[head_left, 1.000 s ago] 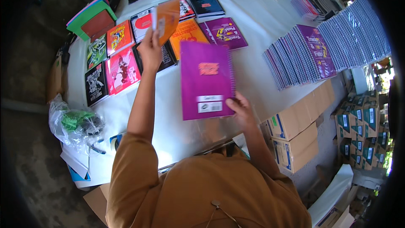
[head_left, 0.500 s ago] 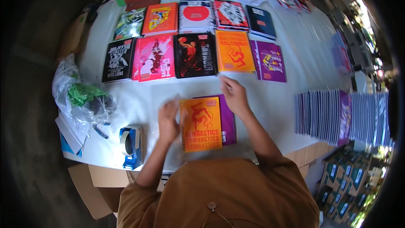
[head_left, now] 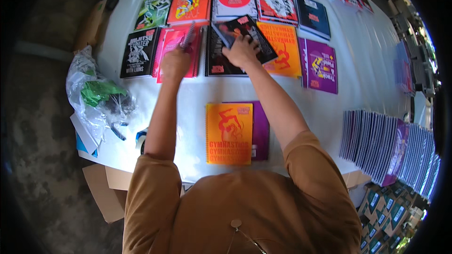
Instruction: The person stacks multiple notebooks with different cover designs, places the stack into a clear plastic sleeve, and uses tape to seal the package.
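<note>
My left hand (head_left: 175,63) is closed on the edge of a pink spiral notebook (head_left: 201,42), whose coil stands raised beside my fingers. It is over the pink notebook pile in the front row. My right hand (head_left: 242,51) grips a black spiral notebook (head_left: 261,42), turned askew above another black notebook (head_left: 217,61) and overlapping the orange notebook (head_left: 289,49) beside it. Nearer my body, an orange gymnastics notebook (head_left: 229,134) lies partly over a purple notebook (head_left: 262,131).
More notebooks form two rows, including a black one (head_left: 140,54) and a purple one (head_left: 320,66). A long row of notebooks on edge (head_left: 372,141) fills the right side. At left are a plastic bag (head_left: 101,94) and a mostly hidden tape dispenser (head_left: 140,140).
Both hands have moved forward from around the orange gymnastics notebook to the front row. They have taken hold of a pink and a black notebook, and the black one has turned askew.
</note>
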A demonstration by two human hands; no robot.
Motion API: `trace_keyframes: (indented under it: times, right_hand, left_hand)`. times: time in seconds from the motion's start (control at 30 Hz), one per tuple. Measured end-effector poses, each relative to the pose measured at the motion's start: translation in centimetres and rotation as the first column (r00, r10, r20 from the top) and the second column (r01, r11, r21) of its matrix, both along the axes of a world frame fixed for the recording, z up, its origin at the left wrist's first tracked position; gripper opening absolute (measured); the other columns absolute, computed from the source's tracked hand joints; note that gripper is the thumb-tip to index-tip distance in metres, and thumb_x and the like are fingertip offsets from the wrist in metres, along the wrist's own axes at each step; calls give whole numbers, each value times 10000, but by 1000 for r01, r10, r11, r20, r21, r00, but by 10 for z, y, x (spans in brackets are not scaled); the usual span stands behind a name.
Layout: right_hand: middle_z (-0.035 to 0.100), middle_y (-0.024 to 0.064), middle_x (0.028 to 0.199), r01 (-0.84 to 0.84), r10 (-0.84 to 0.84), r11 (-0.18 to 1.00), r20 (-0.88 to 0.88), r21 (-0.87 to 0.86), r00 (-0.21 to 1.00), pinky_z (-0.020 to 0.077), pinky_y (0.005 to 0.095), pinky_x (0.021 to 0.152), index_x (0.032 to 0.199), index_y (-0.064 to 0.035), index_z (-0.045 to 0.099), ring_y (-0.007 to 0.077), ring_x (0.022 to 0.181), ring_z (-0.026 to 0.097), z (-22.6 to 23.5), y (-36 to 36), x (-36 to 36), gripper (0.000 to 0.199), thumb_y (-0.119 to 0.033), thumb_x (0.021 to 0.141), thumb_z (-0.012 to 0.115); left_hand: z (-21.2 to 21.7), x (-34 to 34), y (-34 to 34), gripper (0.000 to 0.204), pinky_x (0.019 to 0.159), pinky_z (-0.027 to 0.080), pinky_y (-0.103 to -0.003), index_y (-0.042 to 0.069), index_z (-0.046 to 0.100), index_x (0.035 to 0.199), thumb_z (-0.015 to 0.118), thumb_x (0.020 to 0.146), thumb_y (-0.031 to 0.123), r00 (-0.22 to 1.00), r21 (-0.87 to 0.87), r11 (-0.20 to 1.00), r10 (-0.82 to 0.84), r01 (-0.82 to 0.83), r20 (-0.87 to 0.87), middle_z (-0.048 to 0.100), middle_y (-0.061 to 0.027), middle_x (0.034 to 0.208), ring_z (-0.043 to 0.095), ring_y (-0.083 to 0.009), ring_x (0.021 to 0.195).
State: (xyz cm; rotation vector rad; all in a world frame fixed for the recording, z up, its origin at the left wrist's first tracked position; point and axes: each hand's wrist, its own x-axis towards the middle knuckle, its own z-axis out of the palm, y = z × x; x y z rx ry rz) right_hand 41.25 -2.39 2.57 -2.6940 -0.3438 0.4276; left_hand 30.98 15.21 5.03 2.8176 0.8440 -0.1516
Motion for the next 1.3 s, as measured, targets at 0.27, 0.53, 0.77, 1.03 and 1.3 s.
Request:
trace_keyframes:
  times: [0.27, 0.53, 0.77, 1.03, 1.3]
  right_hand:
    - [500, 48, 605, 187, -10, 571, -221, 799, 975, 378, 327, 539, 792, 16, 555, 142, 559, 470, -3, -69, 33, 271, -236, 850, 473]
    - [584, 81, 1035, 199, -135, 90, -186, 976, 973, 401, 253, 859, 1126, 66, 535, 142, 951, 539, 45, -144, 12, 351, -78, 810, 480]
    - [557, 86, 1125, 176, -16, -44, -177, 983, 984, 401, 303, 902, 1206, 49, 473, 157, 1009, 530, 89, -208, -48, 405, 48, 801, 488]
    - [566, 120, 1152, 87, -244, -156, -124, 984, 962, 391, 321, 954, 1176, 54, 496, 179, 1058, 534, 108, -288, -94, 395, 73, 784, 453]
    - [557, 145, 1157, -93, -92, -373, 63, 923, 994, 388, 390, 973, 1185, 45, 476, 199, 1038, 542, 142, -258, -140, 468, 110, 721, 476]
  left_hand:
    - [28, -154, -185, 975, 796, 494, -420, 3, 370, 1289, 531, 671, 740, 768, -292, 889, -453, 352, -453, 434, -274, 1281, 617, -329, 955]
    - [-2, -48, -19, 280, 709, 493, -486, 95, 622, 953, 542, 817, 327, 995, 92, 993, -74, 68, 72, 654, -170, 876, 629, -364, 829]
    - [-48, -38, 117, 656, 981, 369, -462, -11, 459, 1181, 576, 776, 492, 967, 363, 897, 214, -251, 139, 457, -275, 1258, 434, -373, 1201]
    - [74, -61, 61, 338, 784, 487, -482, 64, 584, 1073, 509, 785, 226, 990, 243, 962, 103, -124, 100, 627, -216, 976, 612, -405, 864]
    - [29, -195, -153, 949, 768, 486, -434, -24, 332, 1335, 398, 759, 727, 709, -347, 855, -516, 386, -482, 334, -286, 1360, 615, -392, 919]
